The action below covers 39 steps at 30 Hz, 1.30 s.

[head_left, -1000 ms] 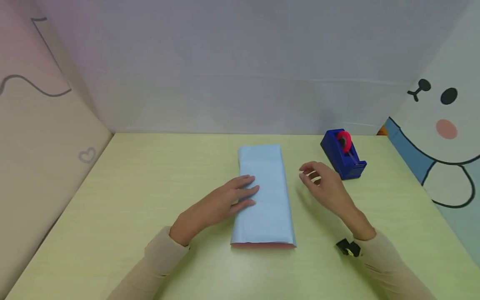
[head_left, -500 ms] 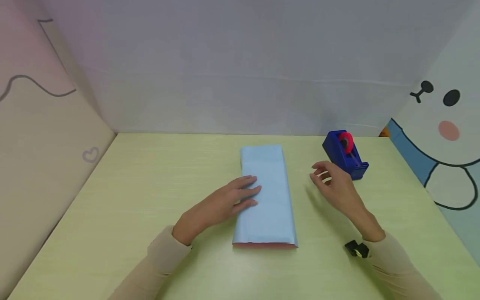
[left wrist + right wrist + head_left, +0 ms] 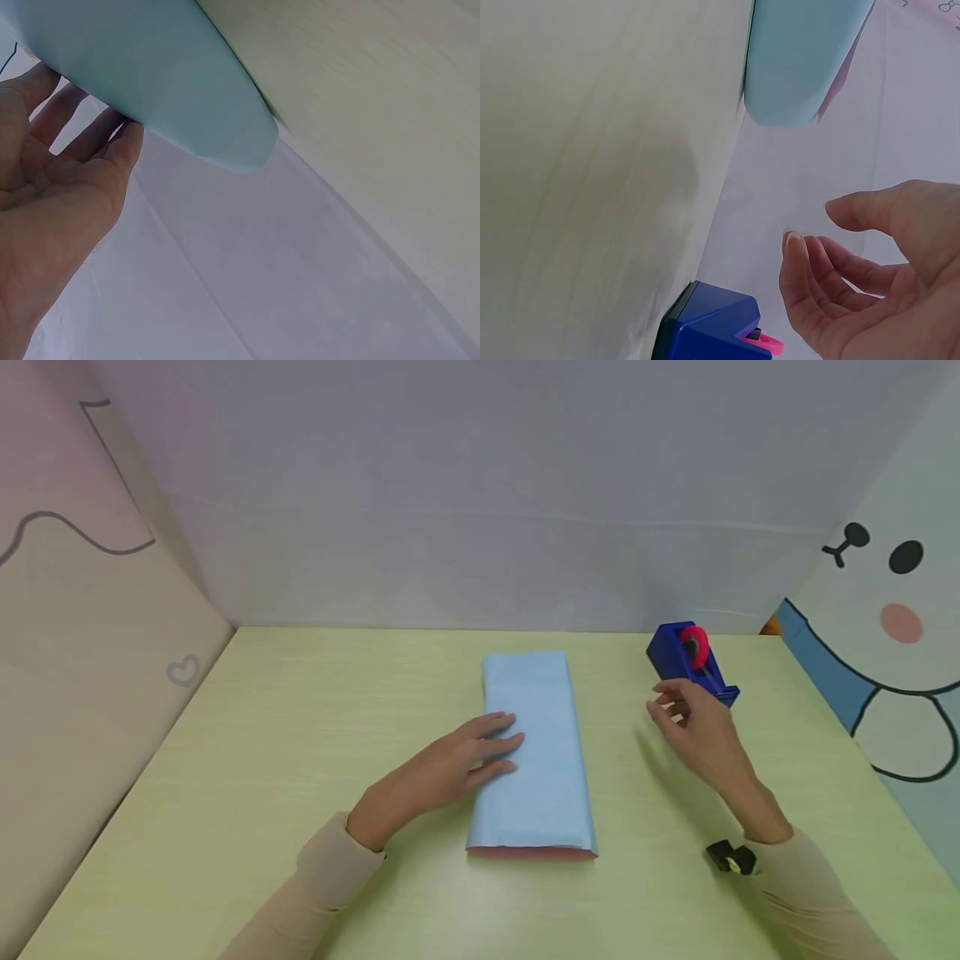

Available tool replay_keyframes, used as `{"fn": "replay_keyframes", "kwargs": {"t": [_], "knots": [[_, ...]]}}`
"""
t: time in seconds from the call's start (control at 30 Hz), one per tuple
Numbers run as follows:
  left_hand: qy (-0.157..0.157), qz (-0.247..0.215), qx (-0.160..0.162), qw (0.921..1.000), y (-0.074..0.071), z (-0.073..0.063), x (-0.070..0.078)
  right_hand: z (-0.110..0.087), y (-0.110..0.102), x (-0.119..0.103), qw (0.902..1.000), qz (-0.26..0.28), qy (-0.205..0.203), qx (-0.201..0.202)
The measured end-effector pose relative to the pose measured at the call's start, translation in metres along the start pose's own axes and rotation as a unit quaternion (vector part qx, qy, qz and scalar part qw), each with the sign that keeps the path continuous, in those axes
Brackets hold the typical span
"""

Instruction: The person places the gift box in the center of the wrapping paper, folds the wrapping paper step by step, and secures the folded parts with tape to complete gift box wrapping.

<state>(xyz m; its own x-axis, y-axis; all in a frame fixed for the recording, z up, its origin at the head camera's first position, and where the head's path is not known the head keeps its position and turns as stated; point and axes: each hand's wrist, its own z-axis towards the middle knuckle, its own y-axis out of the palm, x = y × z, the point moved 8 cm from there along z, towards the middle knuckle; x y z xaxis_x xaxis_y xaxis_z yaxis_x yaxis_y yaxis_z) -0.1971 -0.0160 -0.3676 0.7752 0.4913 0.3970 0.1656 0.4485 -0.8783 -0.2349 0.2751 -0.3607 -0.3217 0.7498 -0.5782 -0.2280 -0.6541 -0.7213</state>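
Observation:
A long folded piece of light blue paper [image 3: 536, 793], with a pink inner side showing at its near end, lies on the table. My left hand [image 3: 442, 767] rests on its left edge, fingers spread across the top; the left wrist view shows those fingertips against the blue paper [image 3: 172, 82]. To the right, my right hand [image 3: 701, 731] hovers over the table with loosely bent fingers, thumb and fingertips apart and nothing between them. Just behind it stands a blue tape dispenser [image 3: 671, 652] with a red-cored roll, its near end partly covered by the hand. In the right wrist view, the dispenser [image 3: 709, 319] sits below the fingers.
The pale wood-look table [image 3: 337, 693] ends at a grey-white sheet [image 3: 480, 527] behind. Printed panels with cartoon drawings stand at both sides. A small black object [image 3: 731, 857] is at the right cuff.
My right hand has moved rightward, away from the paper to the front of the tape dispenser. My left hand and the paper keep their places; the whole view shifts slightly.

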Motion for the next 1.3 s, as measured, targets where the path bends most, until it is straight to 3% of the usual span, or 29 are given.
{"fn": "replay_keyframes", "kwargs": {"t": [0.33, 0.97, 1.3], "knots": [[-0.01, -0.007, -0.006, 0.9999, 0.0, 0.0, -0.001, 0.003, -0.014, 0.011, 0.9995, -0.016, 0.012, 0.025], [0.003, 0.0, 0.005, 1.0, -0.001, 0.0, 0.0, 0.007, -0.034, 0.033, 0.9945, -0.06, 0.08, 0.031], [-0.008, -0.014, -0.004, 0.9999, 0.0, -0.001, -0.001, 0.007, -0.044, 0.046, 0.9908, -0.077, 0.104, 0.04]]}}
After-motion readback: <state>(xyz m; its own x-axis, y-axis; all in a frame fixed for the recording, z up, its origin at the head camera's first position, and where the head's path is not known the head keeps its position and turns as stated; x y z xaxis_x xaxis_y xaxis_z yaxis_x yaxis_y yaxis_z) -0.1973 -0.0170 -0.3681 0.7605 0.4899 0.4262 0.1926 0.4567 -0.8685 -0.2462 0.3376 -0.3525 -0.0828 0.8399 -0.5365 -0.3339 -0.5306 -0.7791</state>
